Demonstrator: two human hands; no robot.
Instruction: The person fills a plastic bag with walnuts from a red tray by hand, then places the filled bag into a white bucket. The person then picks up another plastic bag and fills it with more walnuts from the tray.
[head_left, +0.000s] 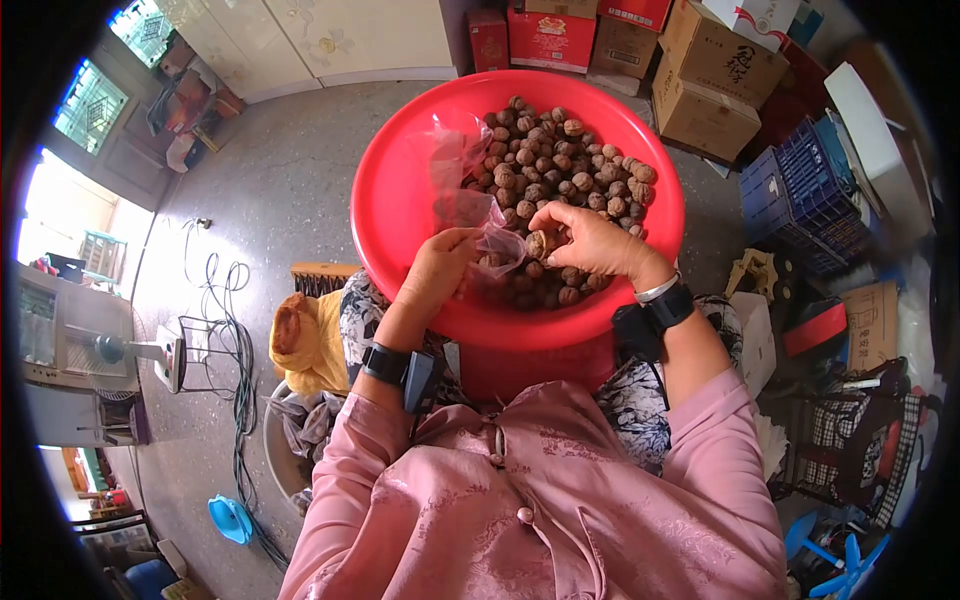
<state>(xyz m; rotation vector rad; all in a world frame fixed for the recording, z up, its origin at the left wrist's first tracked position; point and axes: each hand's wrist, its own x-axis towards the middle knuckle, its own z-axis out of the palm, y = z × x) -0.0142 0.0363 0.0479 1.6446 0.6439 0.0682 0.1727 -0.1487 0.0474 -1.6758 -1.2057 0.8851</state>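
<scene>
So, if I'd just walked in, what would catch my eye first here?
Probably the big red basin in front of the person, with walnuts heaped mostly toward its right side. Over it, the left hand holds a clear plastic bag while the right hand pinches a walnut beside the bag.

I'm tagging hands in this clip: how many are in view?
2: the left hand grips a plastic bag; the right hand pinches a walnut over the red basin. No others show.
</scene>
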